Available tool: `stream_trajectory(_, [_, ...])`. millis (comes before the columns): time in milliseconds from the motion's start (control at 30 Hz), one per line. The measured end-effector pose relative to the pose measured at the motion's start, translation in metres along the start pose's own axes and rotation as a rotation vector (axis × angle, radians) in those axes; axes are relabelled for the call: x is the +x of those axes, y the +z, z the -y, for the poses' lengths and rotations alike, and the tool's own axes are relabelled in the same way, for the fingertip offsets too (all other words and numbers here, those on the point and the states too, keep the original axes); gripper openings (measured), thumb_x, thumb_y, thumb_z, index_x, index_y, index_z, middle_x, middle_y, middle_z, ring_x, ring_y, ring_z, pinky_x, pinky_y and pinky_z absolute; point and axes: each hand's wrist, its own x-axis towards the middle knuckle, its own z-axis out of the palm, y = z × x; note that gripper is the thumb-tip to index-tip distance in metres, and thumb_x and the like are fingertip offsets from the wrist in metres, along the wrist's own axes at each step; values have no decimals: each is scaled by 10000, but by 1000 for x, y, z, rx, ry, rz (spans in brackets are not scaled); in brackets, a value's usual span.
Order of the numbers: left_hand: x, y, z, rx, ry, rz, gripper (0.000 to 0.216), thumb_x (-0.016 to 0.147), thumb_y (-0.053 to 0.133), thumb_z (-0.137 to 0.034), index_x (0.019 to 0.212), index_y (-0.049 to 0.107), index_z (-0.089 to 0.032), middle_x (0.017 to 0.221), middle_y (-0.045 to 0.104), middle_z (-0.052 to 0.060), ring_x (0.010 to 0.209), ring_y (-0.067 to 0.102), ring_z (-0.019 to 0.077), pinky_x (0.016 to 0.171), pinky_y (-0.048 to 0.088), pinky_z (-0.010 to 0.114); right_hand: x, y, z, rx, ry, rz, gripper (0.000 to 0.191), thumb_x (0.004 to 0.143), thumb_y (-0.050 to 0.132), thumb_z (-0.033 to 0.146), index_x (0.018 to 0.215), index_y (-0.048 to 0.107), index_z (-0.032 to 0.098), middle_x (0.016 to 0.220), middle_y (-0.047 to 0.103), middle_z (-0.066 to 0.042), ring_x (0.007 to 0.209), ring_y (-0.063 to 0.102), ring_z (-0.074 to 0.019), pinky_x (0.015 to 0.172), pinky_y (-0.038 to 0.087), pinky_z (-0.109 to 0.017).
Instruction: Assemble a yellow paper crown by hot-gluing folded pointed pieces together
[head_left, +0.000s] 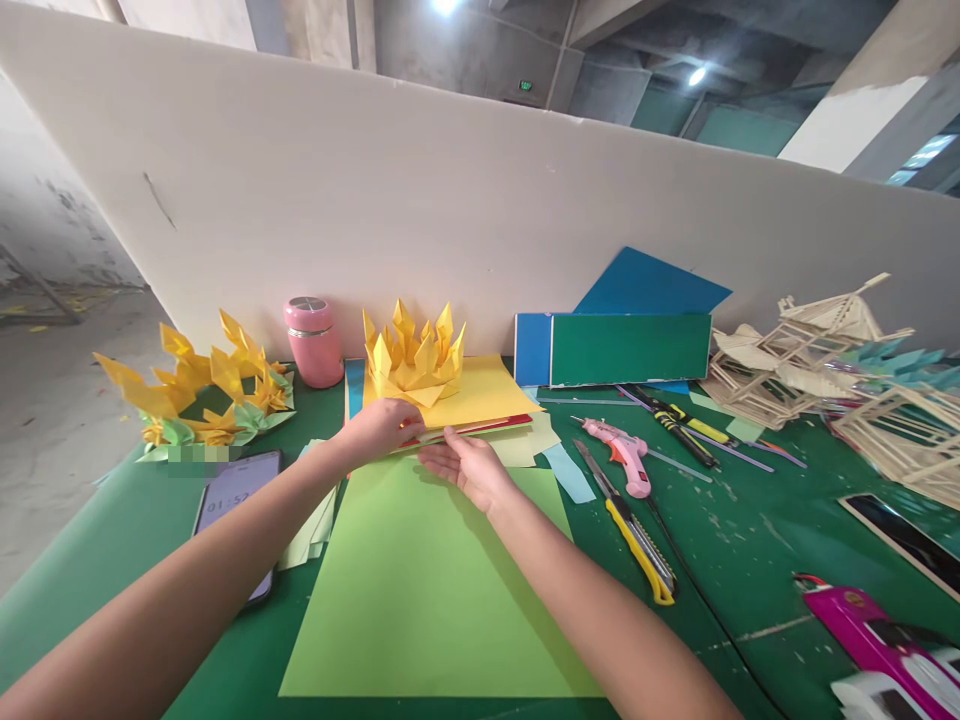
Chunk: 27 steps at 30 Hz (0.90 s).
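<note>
A stack of coloured paper [487, 392], yellow on top with red and other sheets below, lies in front of me. My left hand [382, 428] pinches the near edge of this stack, its fingertips partly hidden. Beside it, my right hand [474, 470] is turned palm inward, fingers stretched out and thumb apart, touching the stack's front edge. Under both hands a large light green sheet [442, 600] is spread on the table. On the yellow paper stands a folded yellow paper lotus [416, 360].
To the left are a yellow paper crown [202, 390], a phone [238, 485] and a pink flask [313, 345]. On the right lie a pink glue gun [622, 450], a yellow utility knife [637, 545] with its blade out, and a stick-built model [810, 360]. A white panel [480, 200] rises behind.
</note>
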Motion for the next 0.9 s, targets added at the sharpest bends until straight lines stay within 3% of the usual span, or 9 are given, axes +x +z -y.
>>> stream_trajectory(100, [1, 3, 1, 21, -32, -41, 235, 820, 445, -300, 721, 640, -215, 780, 717, 32, 746, 653, 202, 656, 488, 277, 0, -4, -1, -4, 23, 27, 237, 863, 599, 166, 631, 552, 148, 614, 719, -87, 575, 709, -158, 661, 585, -275])
stream_trajectory(333, [2, 3, 3, 67, -88, -156, 319, 885, 308, -203, 1024, 595, -202, 891, 686, 67, 791, 642, 217, 693, 494, 318, 4, -6, -2, 18, 29, 40, 239, 875, 545, 107, 641, 547, 157, 614, 717, -72, 623, 722, -176, 737, 582, -325])
stream_trajectory(467, [0, 3, -1, 91, -17, -106, 319, 834, 354, -140, 936, 647, -214, 1055, 647, 71, 840, 647, 200, 742, 497, 306, 2, -3, 0, 29, 37, 26, 312, 922, 410, 67, 666, 573, 140, 596, 711, -71, 589, 713, -157, 714, 581, -301])
stream_trajectory(567, [-2, 4, -7, 97, 24, -50, 270, 826, 463, -307, 985, 653, -199, 1128, 618, 88, 870, 652, 225, 743, 510, 318, 0, -1, 1, 33, 39, 19, 363, 940, 363, 64, 654, 572, 139, 574, 702, -64, 551, 698, -135, 662, 574, -259])
stream_trajectory(667, [-1, 4, -10, 94, 51, -2, 312, 750, 577, -435, 953, 661, -214, 1106, 630, 68, 854, 654, 229, 704, 516, 308, -1, -1, 2, 35, 40, 18, 368, 934, 349, 38, 662, 574, 141, 557, 693, -44, 512, 682, -122, 629, 568, -245])
stream_trajectory(800, [6, 3, -8, 71, 57, 17, 183, 788, 535, -352, 785, 663, -221, 983, 677, 32, 825, 659, 192, 696, 504, 265, -1, -3, 2, 29, 50, 44, 343, 915, 342, 6, 709, 584, 136, 616, 718, -66, 578, 710, -146, 651, 573, -266])
stream_trajectory(900, [9, 1, -4, 72, 14, -33, 185, 818, 480, -284, 774, 644, -209, 888, 696, 38, 814, 659, 200, 722, 501, 275, -1, -4, 1, 27, 54, 62, 305, 905, 372, -1, 722, 573, 137, 622, 719, -70, 602, 718, -153, 661, 576, -272])
